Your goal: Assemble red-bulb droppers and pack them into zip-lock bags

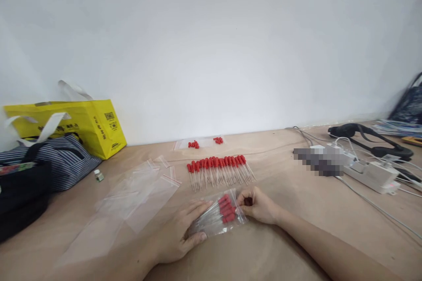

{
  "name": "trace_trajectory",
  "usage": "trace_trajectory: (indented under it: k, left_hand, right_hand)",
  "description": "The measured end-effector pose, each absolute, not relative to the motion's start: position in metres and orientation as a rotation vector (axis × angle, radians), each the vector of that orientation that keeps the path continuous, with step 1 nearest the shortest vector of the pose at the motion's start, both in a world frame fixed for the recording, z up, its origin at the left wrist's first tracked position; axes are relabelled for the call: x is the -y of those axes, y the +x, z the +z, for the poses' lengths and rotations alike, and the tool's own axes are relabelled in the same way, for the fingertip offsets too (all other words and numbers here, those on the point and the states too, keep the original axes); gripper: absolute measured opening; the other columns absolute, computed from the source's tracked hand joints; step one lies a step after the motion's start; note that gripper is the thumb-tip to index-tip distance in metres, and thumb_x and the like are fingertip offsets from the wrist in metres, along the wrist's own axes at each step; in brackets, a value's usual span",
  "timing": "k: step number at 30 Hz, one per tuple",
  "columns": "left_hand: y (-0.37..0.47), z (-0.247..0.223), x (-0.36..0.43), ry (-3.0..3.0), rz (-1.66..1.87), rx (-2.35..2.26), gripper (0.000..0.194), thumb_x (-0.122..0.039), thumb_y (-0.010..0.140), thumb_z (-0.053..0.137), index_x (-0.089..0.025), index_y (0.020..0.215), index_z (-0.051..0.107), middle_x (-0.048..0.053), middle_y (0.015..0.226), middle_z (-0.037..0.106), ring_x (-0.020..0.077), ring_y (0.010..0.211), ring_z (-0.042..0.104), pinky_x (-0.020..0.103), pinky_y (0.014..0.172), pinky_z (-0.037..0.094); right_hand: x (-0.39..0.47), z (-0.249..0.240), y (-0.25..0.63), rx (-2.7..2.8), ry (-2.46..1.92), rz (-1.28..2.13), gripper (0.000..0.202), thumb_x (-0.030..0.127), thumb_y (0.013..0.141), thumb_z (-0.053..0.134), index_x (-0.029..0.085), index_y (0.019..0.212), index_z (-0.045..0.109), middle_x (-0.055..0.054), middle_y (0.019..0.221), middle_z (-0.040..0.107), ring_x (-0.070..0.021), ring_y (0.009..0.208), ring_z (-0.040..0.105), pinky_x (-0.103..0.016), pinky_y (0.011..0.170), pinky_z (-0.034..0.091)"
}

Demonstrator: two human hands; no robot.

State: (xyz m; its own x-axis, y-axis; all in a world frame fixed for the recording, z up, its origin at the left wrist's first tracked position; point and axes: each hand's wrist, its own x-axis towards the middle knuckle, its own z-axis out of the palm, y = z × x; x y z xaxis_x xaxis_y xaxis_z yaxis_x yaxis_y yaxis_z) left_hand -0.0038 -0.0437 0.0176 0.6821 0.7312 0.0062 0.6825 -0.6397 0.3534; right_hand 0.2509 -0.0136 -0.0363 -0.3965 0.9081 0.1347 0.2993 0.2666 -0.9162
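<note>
A clear zip bag lies near the table's front, with several glass droppers inside, their red rubber bulbs toward the right end. My left hand grips the bag's left end, fingers over the top edge and thumb at the lower one. At the zip end, my right hand is closed in a pinch on the bag's edge; its fingertips are partly hidden. Just beyond the bag, a row of loose red-bulbed droppers lies side by side, bulbs toward the wall.
Flat clear zip bags overlap at left. Further back lies another bag with red-bulbed pieces. A small bottle, striped bag and yellow bag stand left. A power strip, cables and black headset occupy the right.
</note>
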Motion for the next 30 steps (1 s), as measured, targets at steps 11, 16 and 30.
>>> trace_trajectory:
  k: [11,16,30]
  left_hand:
    - [-0.005,0.014,0.042,2.636,0.282,-1.084,0.057,-0.033,0.077,0.053,-0.024,0.129,0.033,0.007,0.129,0.043,0.0273,0.116,0.041,0.046,0.092,0.038]
    - [-0.007,0.01,0.04,2.662,0.323,-1.062,0.056,-0.033,0.077,0.052,-0.025,0.129,0.033,0.008,0.128,0.044,0.0261,0.115,0.042,0.044,0.091,0.039]
    - [-0.013,0.009,0.03,2.819,0.249,-0.95,0.042,-0.015,0.085,0.04,-0.041,0.117,0.045,0.001,0.132,0.039,0.0243,0.122,0.032,0.05,0.093,0.034]
  right_hand:
    - [0.02,-0.024,0.247,2.049,-0.979,1.007,0.016,0.016,0.068,0.055,0.014,0.052,0.052,0.002,0.059,0.048,-0.0064,0.052,0.042,-0.017,0.047,0.032]
    - [0.017,-0.028,0.249,1.955,-1.104,1.029,0.022,0.024,0.069,0.058,0.015,0.051,0.049,0.004,0.051,0.045,-0.0058,0.047,0.038,-0.017,0.044,0.03]
    - [0.019,-0.027,0.251,1.951,-1.177,0.582,0.01,0.009,0.067,0.051,0.016,0.072,0.057,0.002,0.061,0.048,-0.0086,0.054,0.044,-0.019,0.05,0.036]
